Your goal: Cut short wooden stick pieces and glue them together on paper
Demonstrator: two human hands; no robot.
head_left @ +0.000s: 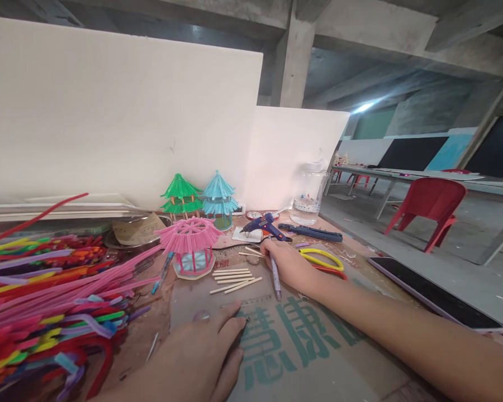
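Note:
My right hand (288, 263) is closed around a grey-purple marker pen (275, 279), which points down toward the mat (318, 377). Just beyond that hand lies a blue hot glue gun (265, 224). My left hand (193, 354) rests on the mat with its fingers stretched to the right; a tiny dark spot shows by the fingertips. Faint ruler marks (251, 302) run past its index finger. Between the hands and the models lie several short wooden sticks (233, 275). A pink-roofed pavilion model (189, 237) stands behind them, with green (180, 192) and light blue (218, 195) pavilion models farther back.
Colourful pipe cleaners (58, 290) heap up on the left, beside a metal bowl (121, 237). Yellow-handled scissors (322, 259), a dark blue cutting tool (312, 231) and a phone (431, 293) lie at right. Behind them stands a clear plastic jar (308, 195). A red chair (427, 206) is on the floor.

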